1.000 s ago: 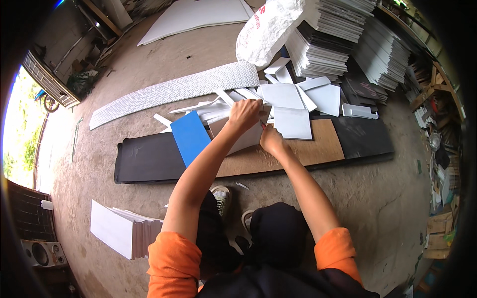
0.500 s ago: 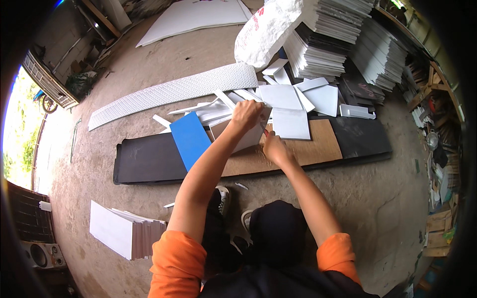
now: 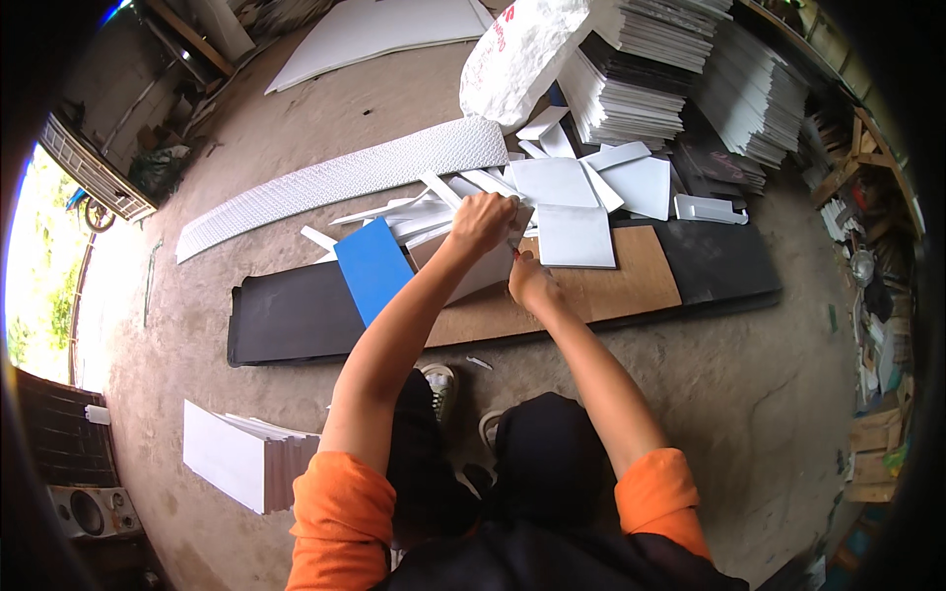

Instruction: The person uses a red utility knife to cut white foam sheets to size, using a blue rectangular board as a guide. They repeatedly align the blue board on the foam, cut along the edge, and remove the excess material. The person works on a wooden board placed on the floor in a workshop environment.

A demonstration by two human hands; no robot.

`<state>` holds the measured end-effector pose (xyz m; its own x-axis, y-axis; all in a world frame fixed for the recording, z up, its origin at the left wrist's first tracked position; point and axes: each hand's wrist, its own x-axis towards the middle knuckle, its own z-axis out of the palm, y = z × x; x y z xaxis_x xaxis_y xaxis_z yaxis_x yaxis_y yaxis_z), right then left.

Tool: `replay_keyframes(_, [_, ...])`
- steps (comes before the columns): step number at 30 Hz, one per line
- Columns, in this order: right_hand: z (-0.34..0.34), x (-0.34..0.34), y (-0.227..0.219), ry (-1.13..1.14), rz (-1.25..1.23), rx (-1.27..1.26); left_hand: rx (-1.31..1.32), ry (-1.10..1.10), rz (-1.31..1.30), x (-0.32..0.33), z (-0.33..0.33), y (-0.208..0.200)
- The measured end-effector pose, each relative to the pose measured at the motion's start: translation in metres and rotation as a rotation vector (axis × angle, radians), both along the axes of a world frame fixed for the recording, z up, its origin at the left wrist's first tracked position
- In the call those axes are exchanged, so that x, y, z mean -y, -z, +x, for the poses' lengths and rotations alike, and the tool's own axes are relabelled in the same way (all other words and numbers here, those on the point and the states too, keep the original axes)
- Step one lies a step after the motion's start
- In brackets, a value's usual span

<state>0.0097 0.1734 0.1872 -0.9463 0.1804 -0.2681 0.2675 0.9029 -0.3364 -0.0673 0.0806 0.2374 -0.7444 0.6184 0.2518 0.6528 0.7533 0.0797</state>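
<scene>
Holding pale panel [image 3: 481, 277], left grip [image 3: 485, 223]; red-marked tool [image 3: 515, 252], right grip [image 3: 533, 281]; brown board [image 3: 626, 276] beneath; concrete floor [image 3: 729, 414]; white stacks [image 3: 623, 110] beyond

Wears bright orange sleeves, left sleeve [image 3: 340, 517] and right sleeve [image 3: 658, 492] alike, bunched into thick, creased cuffs near the elbows. Leaves left forearm [image 3: 399, 320], right forearm [image 3: 596, 379], left hand [image 3: 485, 223] and right hand [image 3: 532, 282] bare. Has a dark, near-black garment [image 3: 532, 563] across the torso, layering with the orange unclear. Wears dark trousers [image 3: 547, 453], near-black, faintly bluish. Shows a left shoe [image 3: 440, 380] with pale toe and light-and-dark upper, details too small to resolve; right shoe [image 3: 489, 424] mostly hidden, pale rounded edge visible.
</scene>
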Motion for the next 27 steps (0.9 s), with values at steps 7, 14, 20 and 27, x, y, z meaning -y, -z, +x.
replay_keyframes(7, [0.022,-0.007,0.025,-0.066,-0.08,-0.182,-0.034,-0.031,-0.027,-0.003,0.012,0.001])
replay_keyframes(14, [0.012,-0.011,0.016,-0.14,-0.067,-0.305,-0.04,-0.023,0.021,0.005,0.001,-0.005])
replay_keyframes(20, [0.005,-0.001,-0.005,-0.123,-0.056,-0.192,-0.086,-0.063,0.015,0.004,-0.003,0.001])
replay_keyframes(27, [0.005,0.001,-0.022,-0.068,-0.096,-0.088,-0.039,-0.065,0.038,0.007,-0.003,-0.003])
